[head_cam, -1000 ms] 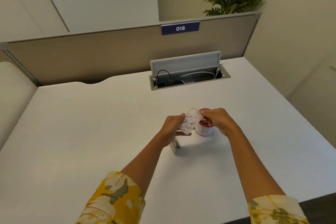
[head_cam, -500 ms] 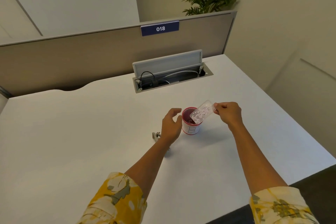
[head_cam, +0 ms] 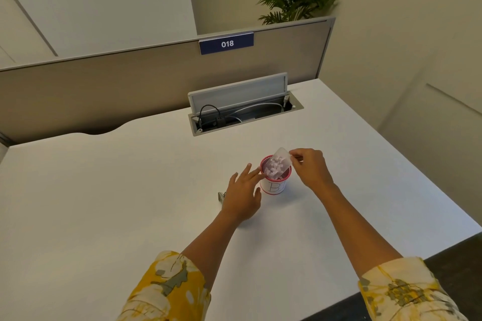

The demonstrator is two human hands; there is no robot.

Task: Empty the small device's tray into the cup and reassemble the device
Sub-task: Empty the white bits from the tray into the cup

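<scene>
On our white desk (head_cam: 130, 190), our right hand (head_cam: 310, 169) pinches the clear tray (head_cam: 279, 164), slanting down-left from those fingertips into the cup (head_cam: 273, 185), while our left hand (head_cam: 242, 195), fingers spread, touches the rim.

the blue sign (head_cam: 226, 43) reads "018" (white digits); the cup (head_cam: 272, 187) bears "b".

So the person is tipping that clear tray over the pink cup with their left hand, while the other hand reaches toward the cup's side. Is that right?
Not quite: it is the right hand that pinches the clear tray and tilts it over the pink cup. The left hand is the open one reaching toward the cup's side. The head view shows this.
</scene>
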